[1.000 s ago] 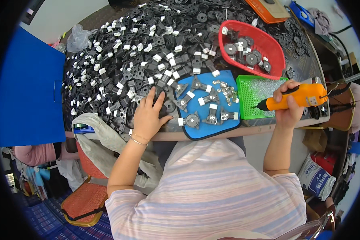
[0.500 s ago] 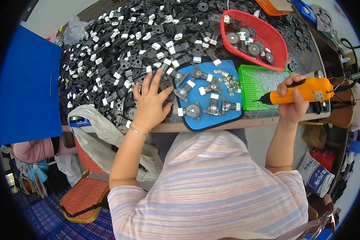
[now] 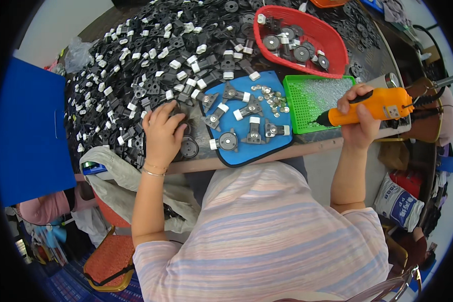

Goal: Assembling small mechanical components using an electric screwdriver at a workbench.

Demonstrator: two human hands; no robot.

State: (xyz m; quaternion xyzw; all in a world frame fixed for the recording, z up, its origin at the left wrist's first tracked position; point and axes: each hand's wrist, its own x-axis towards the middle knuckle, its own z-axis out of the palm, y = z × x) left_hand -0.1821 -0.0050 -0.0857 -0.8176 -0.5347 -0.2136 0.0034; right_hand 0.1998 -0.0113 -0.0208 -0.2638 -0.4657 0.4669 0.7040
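My right hand (image 3: 360, 117) is wrapped around an orange power screwdriver (image 3: 382, 105), its black nose pointing left over the green tray (image 3: 293, 111). At the near edge of the pile of black parts (image 3: 146, 88) is my left hand (image 3: 163, 132), palm down, fingers bent and slightly apart over the parts. Its fingertips are partly hidden among them. A black disc (image 3: 189, 146) lies beside the thumb. On the blue mat (image 3: 234, 157) are several black brackets with white ends (image 3: 254, 132), one with a round disc (image 3: 228, 141), and a cluster of small silver metal pieces (image 3: 274, 100).
Small clear or silvery pieces (image 3: 327, 93) fill part of the green tray. Behind it stands a red basket (image 3: 340, 60) of black wheel assemblies. Grey cloth (image 3: 113, 163) hangs at the table's left front. A blue panel (image 3: 30, 126) and an orange chair (image 3: 108, 259) are further left.
My left hand has drawn left and nearer, its fingers bending from a wide spread. A black disc now shows beside it. The view has shifted slightly; my right hand keeps the screwdriver over the tray.
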